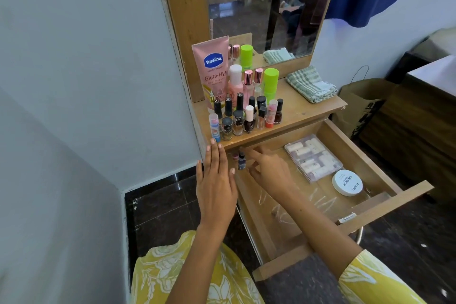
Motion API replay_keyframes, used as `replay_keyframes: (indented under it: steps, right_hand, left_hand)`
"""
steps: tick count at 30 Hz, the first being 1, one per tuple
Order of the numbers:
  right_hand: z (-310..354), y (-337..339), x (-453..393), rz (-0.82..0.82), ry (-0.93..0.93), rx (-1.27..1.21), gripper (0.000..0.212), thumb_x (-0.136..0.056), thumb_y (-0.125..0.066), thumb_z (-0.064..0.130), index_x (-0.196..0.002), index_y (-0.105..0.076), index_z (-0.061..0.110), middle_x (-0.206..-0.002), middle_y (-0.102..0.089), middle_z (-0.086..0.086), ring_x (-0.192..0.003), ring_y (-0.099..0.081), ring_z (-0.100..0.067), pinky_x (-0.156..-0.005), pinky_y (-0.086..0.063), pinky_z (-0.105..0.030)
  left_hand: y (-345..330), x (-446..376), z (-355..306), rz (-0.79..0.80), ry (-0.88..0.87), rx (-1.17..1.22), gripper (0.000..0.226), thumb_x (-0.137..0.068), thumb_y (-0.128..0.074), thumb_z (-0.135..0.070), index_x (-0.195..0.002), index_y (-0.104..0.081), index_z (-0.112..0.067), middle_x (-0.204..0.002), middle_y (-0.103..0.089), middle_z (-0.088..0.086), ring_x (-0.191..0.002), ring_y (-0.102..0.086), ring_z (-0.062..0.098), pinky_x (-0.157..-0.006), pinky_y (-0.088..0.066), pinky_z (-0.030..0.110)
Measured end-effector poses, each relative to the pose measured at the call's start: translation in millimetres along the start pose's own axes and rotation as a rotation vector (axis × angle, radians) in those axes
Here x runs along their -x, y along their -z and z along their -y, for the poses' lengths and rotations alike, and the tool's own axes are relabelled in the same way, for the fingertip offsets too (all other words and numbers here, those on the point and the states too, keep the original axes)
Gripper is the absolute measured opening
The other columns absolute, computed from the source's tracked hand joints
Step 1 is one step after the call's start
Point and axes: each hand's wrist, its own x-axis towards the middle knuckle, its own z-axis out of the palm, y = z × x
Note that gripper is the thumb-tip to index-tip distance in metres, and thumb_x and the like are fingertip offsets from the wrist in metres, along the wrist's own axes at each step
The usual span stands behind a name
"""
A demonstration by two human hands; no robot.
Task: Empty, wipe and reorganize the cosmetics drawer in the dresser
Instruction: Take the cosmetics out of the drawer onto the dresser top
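The wooden drawer (385, 168) stands pulled out under the dresser top (303, 111). At its back left corner stands a small dark nail polish bottle (241, 161), with a pinkish one (235, 155) behind it. My right hand (269, 170) is inside the drawer with its fingers spread beside the dark bottle, holding nothing. My left hand (216, 180) hovers flat and open just outside the drawer's left side. A clear plastic case of small bottles (313, 157) and a round white nail polish remover tub (347, 182) lie in the drawer on a clear liner.
On the dresser top stand a pink Vaseline tube (213, 69), a green-capped bottle (271, 84), several nail polishes and lip balms (246, 116), and a folded green checked cloth (312, 84). A mirror (266, 7) rises behind. A brown paper bag (360, 103) sits on the floor to the right.
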Motion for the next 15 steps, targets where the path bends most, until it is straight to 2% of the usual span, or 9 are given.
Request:
replay_keyframes:
  steps: [2, 5, 7, 9, 13, 15]
  right_hand:
    - [1, 0, -1, -0.048, -0.016, -0.034, 0.034, -0.086, -0.061, 0.013, -0.117, -0.056, 0.023, -0.117, -0.056, 0.000, -0.094, -0.064, -0.018, -0.070, -0.051, -0.029]
    - [4, -3, -3, -0.055, -0.079, -0.053, 0.023, -0.082, -0.066, 0.017, -0.098, -0.049, 0.021, -0.100, -0.064, 0.000, -0.086, -0.065, -0.019, -0.063, -0.048, -0.029]
    - [4, -6, -3, -0.025, -0.100, -0.062, 0.021, -0.082, -0.066, 0.014, -0.095, -0.051, 0.021, -0.094, -0.068, 0.001, -0.084, -0.067, -0.019, -0.060, -0.040, -0.025]
    - [3, -7, -3, -0.025, -0.108, -0.067, 0.020, -0.082, -0.066, 0.009, -0.096, -0.055, 0.019, -0.094, -0.069, 0.000, -0.085, -0.067, -0.019, -0.062, -0.039, -0.023]
    - [-3, 5, 1, -0.085, -0.136, -0.229, 0.021, -0.079, -0.069, 0.006, -0.095, -0.059, 0.015, -0.088, -0.066, 0.001, -0.081, -0.065, -0.015, -0.068, -0.052, -0.028]
    - [-7, 15, 8, -0.139, -0.174, -0.360, 0.027, -0.078, -0.074, 0.009, -0.098, -0.056, 0.016, -0.084, -0.062, 0.005, -0.075, -0.062, -0.007, -0.066, -0.052, -0.022]
  left_hand:
    - [-1, 0, -1, 0.026, 0.007, -0.029, 0.058, -0.103, -0.027, -0.028, -0.146, 0.009, -0.015, -0.154, 0.019, 0.002, -0.143, 0.016, 0.015, -0.117, 0.007, 0.034]
    - [-3, -1, -2, 0.052, 0.025, -0.055, 0.060, -0.103, -0.027, -0.025, -0.146, 0.013, -0.014, -0.153, 0.023, 0.003, -0.142, 0.019, 0.015, -0.118, 0.006, 0.036]
    - [-3, -1, -3, 0.062, 0.032, -0.067, 0.061, -0.103, -0.028, -0.024, -0.145, 0.015, -0.014, -0.151, 0.025, 0.003, -0.141, 0.020, 0.016, -0.118, 0.006, 0.036]
    - [-3, 0, -4, 0.064, 0.041, -0.084, 0.062, -0.102, -0.029, -0.023, -0.145, 0.016, -0.014, -0.151, 0.025, 0.003, -0.141, 0.021, 0.017, -0.118, 0.006, 0.037]
    - [-3, -1, -6, 0.071, 0.058, -0.091, 0.062, -0.103, -0.027, -0.026, -0.145, 0.017, -0.014, -0.150, 0.026, 0.002, -0.140, 0.022, 0.017, -0.117, 0.007, 0.037]
    - [-2, -1, -6, 0.067, 0.055, -0.083, 0.061, -0.103, -0.026, -0.029, -0.145, 0.016, -0.015, -0.150, 0.026, 0.001, -0.141, 0.020, 0.016, -0.115, 0.011, 0.035]
